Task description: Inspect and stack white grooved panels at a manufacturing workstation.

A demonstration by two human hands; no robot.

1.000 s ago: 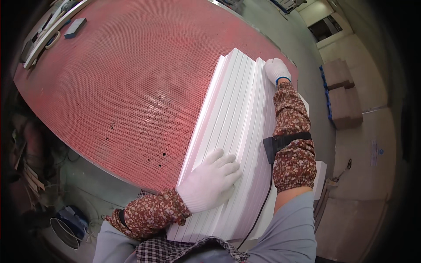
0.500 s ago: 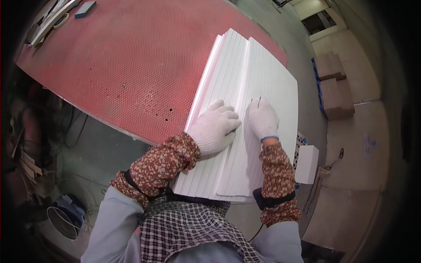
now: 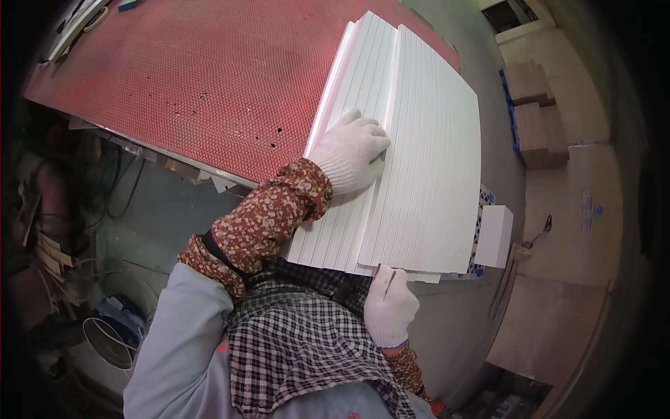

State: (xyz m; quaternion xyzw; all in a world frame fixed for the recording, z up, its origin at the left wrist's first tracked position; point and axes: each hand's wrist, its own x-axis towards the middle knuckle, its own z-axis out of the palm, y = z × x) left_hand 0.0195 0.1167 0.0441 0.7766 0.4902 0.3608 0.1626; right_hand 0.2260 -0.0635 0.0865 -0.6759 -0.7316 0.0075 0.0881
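White panels (image 3: 433, 146) with long parallel grooves lie stacked on the red table, the upper ones shifted rightward over those beneath. My left hand (image 3: 349, 153), in a white knit glove, rests flat on the grooved surface with its fingers stretched against the step between the panels. At the stack's near edge is my right hand (image 3: 391, 311), also gloved, its fingers pinched on a thin dark tool (image 3: 391, 277). Only a narrow sliver of that tool shows, so its kind is unclear. The right forearm is partly hidden by the checked apron.
The red mesh-textured table (image 3: 195, 77) extends to the left, with long strips (image 3: 75, 31) at its far-left corner. A white block (image 3: 495, 236) stands right of the panels. Brown stacks (image 3: 541, 133) sit by the wall. A blue device (image 3: 118, 321) is on the floor at lower left.
My right hand has moved from the middle of the panel down to its near edge, still pinching the thin tool. My left hand stays on the panels. The whole view has shifted slightly.
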